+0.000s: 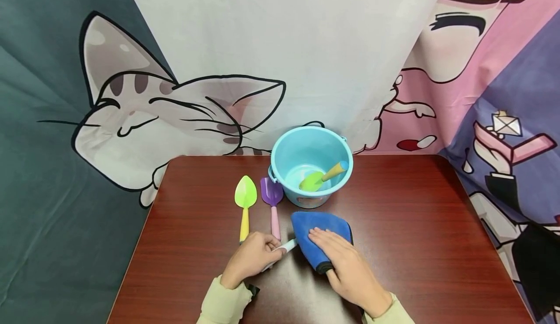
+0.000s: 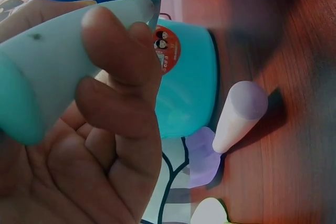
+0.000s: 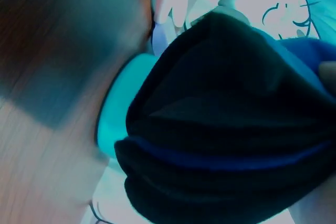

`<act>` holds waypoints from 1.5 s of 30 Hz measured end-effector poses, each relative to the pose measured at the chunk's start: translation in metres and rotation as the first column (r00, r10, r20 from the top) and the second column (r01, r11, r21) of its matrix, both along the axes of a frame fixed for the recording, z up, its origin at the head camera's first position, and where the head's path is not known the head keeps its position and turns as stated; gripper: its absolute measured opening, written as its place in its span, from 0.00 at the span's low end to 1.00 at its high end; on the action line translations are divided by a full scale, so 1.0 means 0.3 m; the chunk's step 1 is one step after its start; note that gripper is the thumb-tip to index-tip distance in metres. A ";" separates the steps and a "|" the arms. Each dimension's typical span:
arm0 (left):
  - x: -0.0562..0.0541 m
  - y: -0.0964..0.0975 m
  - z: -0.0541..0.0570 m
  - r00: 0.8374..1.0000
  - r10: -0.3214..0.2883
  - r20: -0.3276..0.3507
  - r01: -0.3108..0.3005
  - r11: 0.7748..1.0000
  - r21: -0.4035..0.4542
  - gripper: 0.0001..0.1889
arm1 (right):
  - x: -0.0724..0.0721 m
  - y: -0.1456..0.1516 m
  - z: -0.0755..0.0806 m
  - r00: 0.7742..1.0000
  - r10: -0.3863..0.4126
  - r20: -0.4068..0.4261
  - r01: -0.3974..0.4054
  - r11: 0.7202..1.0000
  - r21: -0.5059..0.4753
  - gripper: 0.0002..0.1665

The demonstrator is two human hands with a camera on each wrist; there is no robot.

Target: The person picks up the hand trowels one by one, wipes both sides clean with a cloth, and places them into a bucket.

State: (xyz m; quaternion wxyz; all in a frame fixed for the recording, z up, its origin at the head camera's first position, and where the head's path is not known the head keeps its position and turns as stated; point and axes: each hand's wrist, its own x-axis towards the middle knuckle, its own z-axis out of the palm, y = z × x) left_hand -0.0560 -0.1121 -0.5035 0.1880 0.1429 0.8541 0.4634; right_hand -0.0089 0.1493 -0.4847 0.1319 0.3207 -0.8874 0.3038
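My left hand pinches the pale blue handle of a small hand tool between thumb and fingers. In the left wrist view the handle has a teal end, and a thin light blue part begins at its far end. The tool's head is hidden by a folded blue cloth with black edging. My right hand grips this cloth, fingers spread over the top and thumb at its lower edge. The right wrist view shows the cloth's dark folds up close.
Behind the hands stands a light blue bucket holding a green toy shovel with a yellow handle. Left of the bucket lie a purple shovel with a pink handle and a green trowel. A printed curtain hangs behind the wooden table.
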 end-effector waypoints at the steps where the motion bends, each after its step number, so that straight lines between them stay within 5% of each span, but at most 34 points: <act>1: -0.001 0.001 0.000 1.000 -0.004 -0.001 0.004 1.000 0.004 0.07 | 0.000 -0.002 -0.003 1.000 0.014 0.018 -0.015 1.000 0.022 0.40; 10: 0.004 0.014 0.010 1.000 -0.021 -0.013 0.021 1.000 -0.008 0.09 | -0.006 -0.023 -0.038 0.993 0.067 0.100 -0.081 0.987 0.141 0.41; 19: 0.009 0.016 0.018 1.000 -0.018 -0.019 0.017 1.000 -0.011 0.08 | -0.010 -0.020 -0.053 0.994 0.016 0.111 -0.034 0.986 0.161 0.43; 38: 0.021 -0.009 0.011 1.000 -0.026 0.017 0.026 1.000 0.011 0.06 | -0.039 0.054 -0.053 0.965 -0.252 0.078 0.243 0.964 0.104 0.41; 45: 0.020 -0.031 0.015 0.998 -0.010 0.068 0.005 0.997 0.073 0.06 | -0.045 0.125 -0.023 0.909 -0.408 0.080 0.406 0.913 0.037 0.38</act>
